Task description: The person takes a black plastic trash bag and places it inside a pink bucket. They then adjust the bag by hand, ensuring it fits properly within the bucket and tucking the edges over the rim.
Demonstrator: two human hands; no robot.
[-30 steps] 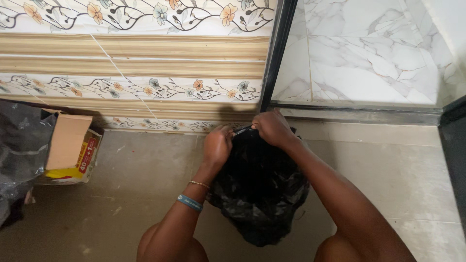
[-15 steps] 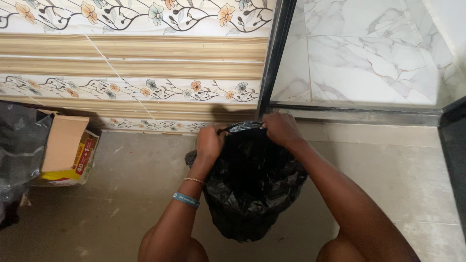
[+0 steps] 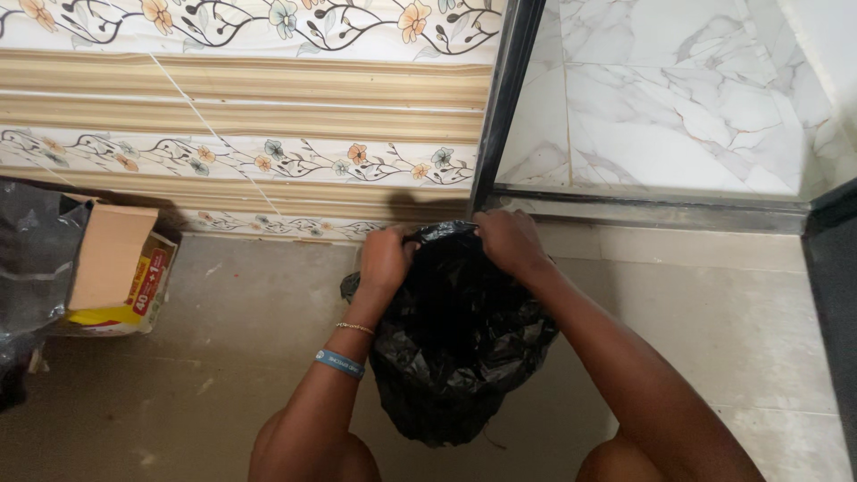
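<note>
A full black plastic bag (image 3: 455, 357) stands on the floor between my knees, close to the wall. My left hand (image 3: 386, 257) grips the bag's top edge on the left side. My right hand (image 3: 502, 241) grips the top edge on the right side, a short strip of black plastic stretched between the two hands. Both fists are closed on the plastic. A blue band and a thin bracelet sit on my left wrist. The bag's contents are hidden.
An open cardboard box (image 3: 114, 277) lies on the floor at the left, next to another black bag (image 3: 31, 268) at the frame's edge. A flower-patterned tiled wall (image 3: 250, 107) runs behind. A dark metal frame (image 3: 500, 107) borders a marble panel (image 3: 669, 98) at the right.
My hands drew apart, opening out the bag's top, then came slightly closer again. The bag rose a little and a fold of plastic now sticks out at its left.
</note>
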